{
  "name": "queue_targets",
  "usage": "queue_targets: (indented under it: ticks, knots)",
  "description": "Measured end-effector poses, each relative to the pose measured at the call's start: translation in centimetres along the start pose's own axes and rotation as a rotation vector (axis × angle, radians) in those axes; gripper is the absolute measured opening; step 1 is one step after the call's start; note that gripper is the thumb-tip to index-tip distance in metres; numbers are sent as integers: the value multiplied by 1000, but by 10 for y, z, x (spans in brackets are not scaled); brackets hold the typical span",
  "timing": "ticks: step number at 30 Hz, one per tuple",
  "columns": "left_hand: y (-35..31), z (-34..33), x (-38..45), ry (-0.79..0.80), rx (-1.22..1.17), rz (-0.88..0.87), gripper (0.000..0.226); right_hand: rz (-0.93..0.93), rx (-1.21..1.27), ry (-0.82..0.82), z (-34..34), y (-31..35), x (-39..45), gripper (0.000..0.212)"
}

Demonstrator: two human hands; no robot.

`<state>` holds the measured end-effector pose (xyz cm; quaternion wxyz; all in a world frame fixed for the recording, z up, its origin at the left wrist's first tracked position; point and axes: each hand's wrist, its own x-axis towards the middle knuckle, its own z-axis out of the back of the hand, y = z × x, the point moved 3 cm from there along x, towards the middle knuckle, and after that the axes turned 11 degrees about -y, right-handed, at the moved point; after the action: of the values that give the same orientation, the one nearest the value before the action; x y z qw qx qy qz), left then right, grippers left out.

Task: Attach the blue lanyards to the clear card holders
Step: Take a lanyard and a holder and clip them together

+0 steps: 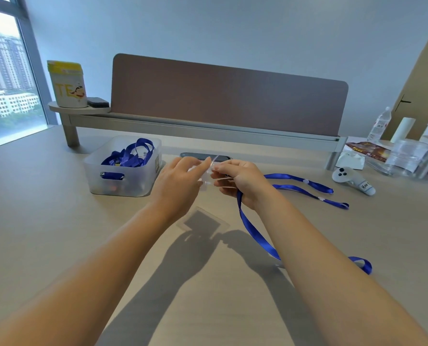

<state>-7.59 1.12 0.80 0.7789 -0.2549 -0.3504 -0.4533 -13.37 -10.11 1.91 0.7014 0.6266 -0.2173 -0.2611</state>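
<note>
Holding a clear card holder point(206, 174) above the desk point(58, 208), the left hand point(180, 182) pinches it while the right hand point(240, 182) grips a blue lanyard point(254, 233). One lanyard point(307, 187) lies aside; a binful point(123, 166) likely remains.

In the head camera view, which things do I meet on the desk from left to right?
Yellow-lidded canister → translucent bin of lanyards → left hand → right hand → loose blue lanyard → white controller → clear plastic boxes.
</note>
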Motion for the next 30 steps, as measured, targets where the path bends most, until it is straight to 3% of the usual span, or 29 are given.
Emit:
queue_targets:
  ticks: [4,8,16,23,30]
  knots:
    - [0,1,4,169,-316,333,48,38,-14,-49,-3,-1,4,18]
    - [2,9,10,113,-673,583,31,138,-82,-37,-6,1,5,21]
    - [17,7,17,68,-674,726,25,335,-204,-40,-15,9,2,23]
    - [24,10,24,115,-738,887,14,325,-168,-49,-23,12,1,21]
    - [29,11,25,114,-703,907,10,312,-130,-59,-30,10,2,23]
